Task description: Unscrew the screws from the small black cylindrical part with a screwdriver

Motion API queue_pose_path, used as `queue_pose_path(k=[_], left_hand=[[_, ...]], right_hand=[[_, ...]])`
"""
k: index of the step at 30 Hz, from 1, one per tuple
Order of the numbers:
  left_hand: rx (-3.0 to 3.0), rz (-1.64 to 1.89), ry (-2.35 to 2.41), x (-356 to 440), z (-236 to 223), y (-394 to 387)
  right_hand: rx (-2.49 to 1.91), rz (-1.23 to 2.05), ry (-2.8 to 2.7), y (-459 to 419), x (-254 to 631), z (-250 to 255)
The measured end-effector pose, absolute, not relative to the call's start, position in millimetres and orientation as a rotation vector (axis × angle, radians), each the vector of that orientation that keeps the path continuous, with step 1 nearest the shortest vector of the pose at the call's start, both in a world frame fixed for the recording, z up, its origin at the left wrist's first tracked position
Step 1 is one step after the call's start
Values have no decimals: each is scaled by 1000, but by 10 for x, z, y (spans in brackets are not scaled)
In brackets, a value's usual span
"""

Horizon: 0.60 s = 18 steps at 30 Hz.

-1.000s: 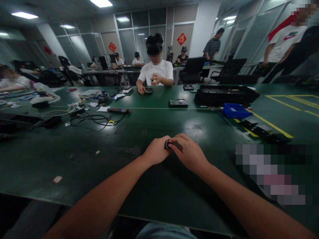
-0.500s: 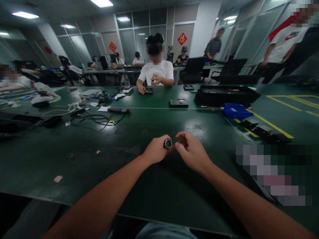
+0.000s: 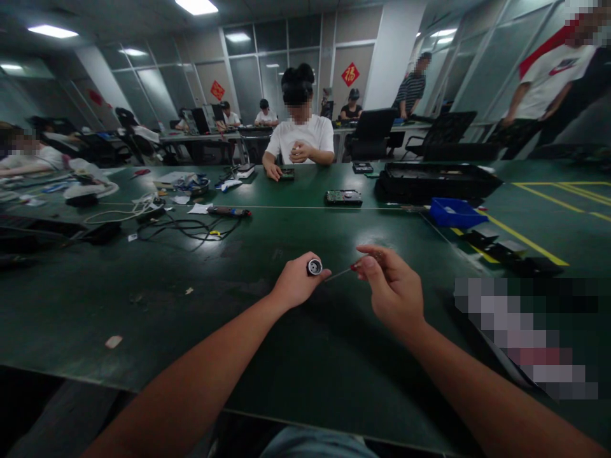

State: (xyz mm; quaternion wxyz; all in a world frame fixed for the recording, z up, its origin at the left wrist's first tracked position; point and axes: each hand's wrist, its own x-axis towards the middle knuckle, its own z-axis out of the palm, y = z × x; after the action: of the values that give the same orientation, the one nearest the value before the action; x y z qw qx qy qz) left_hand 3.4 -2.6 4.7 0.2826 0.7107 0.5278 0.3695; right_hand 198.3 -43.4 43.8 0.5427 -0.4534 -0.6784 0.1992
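Note:
My left hand [image 3: 293,283] is closed around a black cylinder, its silver round end [image 3: 314,267] facing up toward me with dark holes inside, like a connector socket. The rest of the cylinder is hidden in the fist. To the right, my right hand [image 3: 396,286] pinches a thin metal rod [image 3: 340,275] by its red part between thumb and fingers. The rod slants down left, its far end close to my left thumb; whether they touch I cannot tell. Both hands are above the green tabletop [image 3: 296,356].
Ahead lies a hard drive [image 3: 344,197]. Right of it are a long black tray [image 3: 439,181], a blue bin [image 3: 456,212] and several small black blocks [image 3: 508,251]. Leftward lie black cables [image 3: 191,232] and a pen-shaped tool [image 3: 229,212]. A co-worker [image 3: 300,137] sits opposite.
My right hand has moved right, away from my left hand, and the thin rod now shows between them. The left hand with the cylinder has shifted slightly up and left.

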Motion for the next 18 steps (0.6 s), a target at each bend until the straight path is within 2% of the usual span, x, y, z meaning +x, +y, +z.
queue_pose_path(k=[8, 18], left_hand=[[1916, 987, 1396, 48, 40, -32], [1951, 970, 1410, 50, 70, -54]], right_hand=[[-1087, 474, -1695, -389, 1953, 360], [-1231, 234, -1752, -408, 1955, 459]])
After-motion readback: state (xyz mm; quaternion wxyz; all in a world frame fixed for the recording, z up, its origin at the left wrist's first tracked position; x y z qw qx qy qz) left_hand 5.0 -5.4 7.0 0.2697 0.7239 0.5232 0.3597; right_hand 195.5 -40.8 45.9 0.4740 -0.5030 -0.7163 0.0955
